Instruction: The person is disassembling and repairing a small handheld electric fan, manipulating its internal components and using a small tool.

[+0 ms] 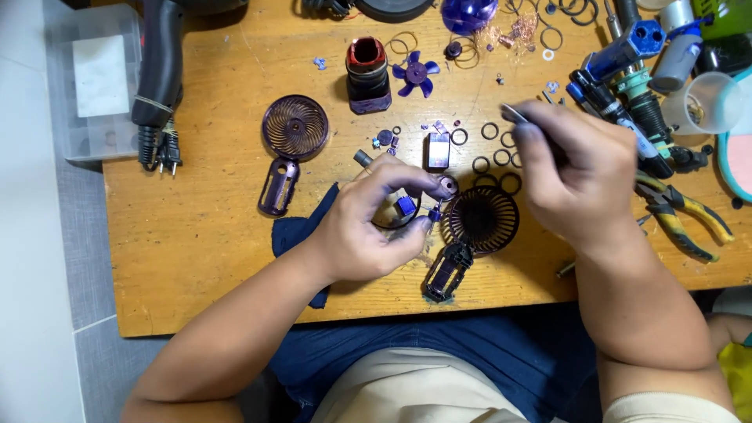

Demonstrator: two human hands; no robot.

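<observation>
Left hand: fingers curled tight, thumb and fingertips pinching a small blue part with a bit of wire; grip narrow, closed on it. Right hand: closed round a thin metal tool, tip poking out past the knuckles, away from the person.

Between the two hands, just beside the left fingertips: a dark round fan grille, handle shell below it. Beyond the grip: small dark block, loose black rings, blue fan blade. Outside the right hand: yellow-handled pliers. Under the left wrist: dark blue cloth on the wooden table.
</observation>
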